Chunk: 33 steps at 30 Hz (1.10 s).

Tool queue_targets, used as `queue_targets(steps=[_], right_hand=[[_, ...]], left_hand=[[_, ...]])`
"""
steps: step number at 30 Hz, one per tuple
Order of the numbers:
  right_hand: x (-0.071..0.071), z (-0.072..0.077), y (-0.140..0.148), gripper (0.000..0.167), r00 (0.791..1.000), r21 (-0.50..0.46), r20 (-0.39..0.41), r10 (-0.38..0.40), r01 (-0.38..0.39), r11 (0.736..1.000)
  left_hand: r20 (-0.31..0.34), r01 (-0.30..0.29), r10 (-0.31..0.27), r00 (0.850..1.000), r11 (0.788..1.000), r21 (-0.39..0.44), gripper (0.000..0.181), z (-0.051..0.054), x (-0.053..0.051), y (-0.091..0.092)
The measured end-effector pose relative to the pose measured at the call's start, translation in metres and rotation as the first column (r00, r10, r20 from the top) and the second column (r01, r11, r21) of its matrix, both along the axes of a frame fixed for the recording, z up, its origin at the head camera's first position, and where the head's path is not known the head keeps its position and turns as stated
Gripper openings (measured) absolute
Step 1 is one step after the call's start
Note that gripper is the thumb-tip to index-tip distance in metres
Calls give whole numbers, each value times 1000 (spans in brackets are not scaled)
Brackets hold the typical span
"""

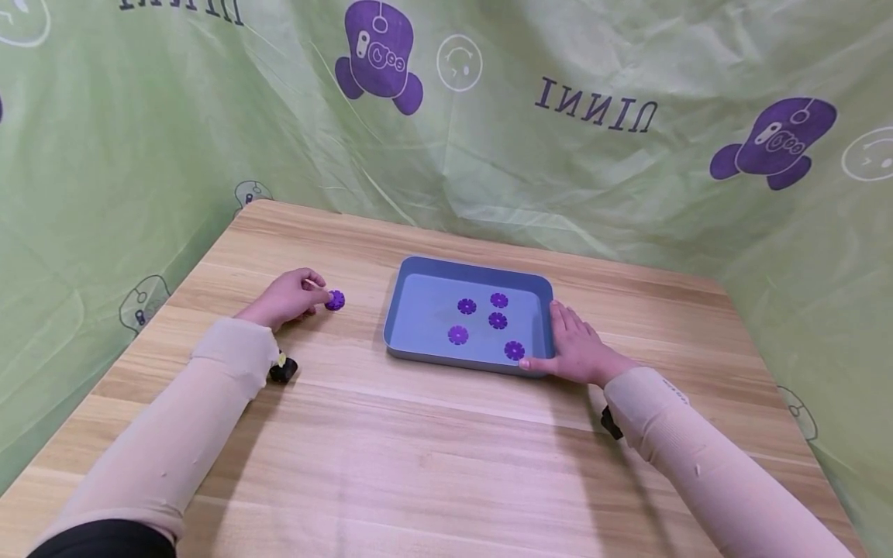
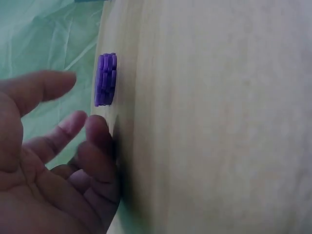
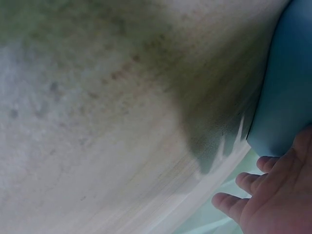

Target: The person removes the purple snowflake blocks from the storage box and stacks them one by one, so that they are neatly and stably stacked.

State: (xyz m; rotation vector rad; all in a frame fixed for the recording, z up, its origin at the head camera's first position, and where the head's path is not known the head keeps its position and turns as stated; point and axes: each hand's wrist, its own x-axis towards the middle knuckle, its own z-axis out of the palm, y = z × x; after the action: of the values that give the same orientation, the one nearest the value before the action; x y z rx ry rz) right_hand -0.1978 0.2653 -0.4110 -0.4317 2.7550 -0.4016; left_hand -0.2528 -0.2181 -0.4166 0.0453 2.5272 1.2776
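Note:
A small stack of purple flower-shaped discs (image 1: 336, 300) stands on the table left of the tray. My left hand (image 1: 286, 298) is right beside that stack. In the left wrist view, a gap shows between its fingers and the stacked discs (image 2: 106, 80), and nothing is held. The blue-grey rectangular tray (image 1: 422, 310) has several loose purple discs (image 1: 498, 320) lying flat on its floor, mostly in its right half. Against the tray's right side rests my right hand (image 1: 582, 349), fingers extended along the wall and thumb at the near right corner. The right wrist view shows its fingers (image 3: 229, 204) straight.
The wood-grain table (image 1: 391, 457) extends around the tray on all sides. A green printed curtain (image 1: 488, 170) hangs behind the far edge and along both sides. Black wrist devices (image 1: 283, 369) show under the sleeves.

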Motion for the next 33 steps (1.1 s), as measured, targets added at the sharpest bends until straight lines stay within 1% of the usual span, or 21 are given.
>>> queue_targets(steps=[1,2,3,4,6,7,9,11,13,15,23,29,33], right_hand=[[0,0,0,128,1000,1,1,-1,1,1000],[0,0,0,128,1000,2,3,-2,2,1000],[0,0,0,128,1000,4,3,-3,3,1000],[-1,0,0,129,1000,5,5,-3,3,1000],[-1,1,0,129,1000,8,8,-6,6,1000],[-1,1,1,129,1000,10,11,-8,8,1000],[-1,1,1,129,1000,8,9,-7,7,1000],[-1,1,1,129,1000,8,9,-9,8,1000],[-1,1,1,130,1000,5,6,-9,9,1000],[-1,1,1,130,1000,5,8,-13,13,1000],[-1,0,1,129,1000,11,10,-17,17,1000],[-1,0,1,130,1000,9,14,-19,19,1000],[-1,-1,0,130,1000,6,16,-20,19,1000]], left_hand=[[-37,46,-48,998,998,-51,43,0,-1,1],[-73,91,-99,992,990,-107,46,0,-1,2],[-105,133,-153,983,976,-172,49,1,-2,4],[-133,170,-205,970,957,-237,51,2,-2,5],[-176,222,-297,939,910,-352,53,3,-3,8],[-187,237,-329,926,888,-393,52,4,-3,9],[-194,253,-371,908,856,-450,48,5,-3,13],[-196,260,-388,900,841,-474,44,6,-2,16],[-198,258,-394,897,833,-489,41,7,-2,18],[-197,254,-394,898,829,-498,38,7,-1,21],[-189,250,-388,902,825,-506,30,7,0,23],[-172,238,-368,914,829,-505,30,6,1,25],[-175,239,-370,912,829,-505,28,5,0,25]])
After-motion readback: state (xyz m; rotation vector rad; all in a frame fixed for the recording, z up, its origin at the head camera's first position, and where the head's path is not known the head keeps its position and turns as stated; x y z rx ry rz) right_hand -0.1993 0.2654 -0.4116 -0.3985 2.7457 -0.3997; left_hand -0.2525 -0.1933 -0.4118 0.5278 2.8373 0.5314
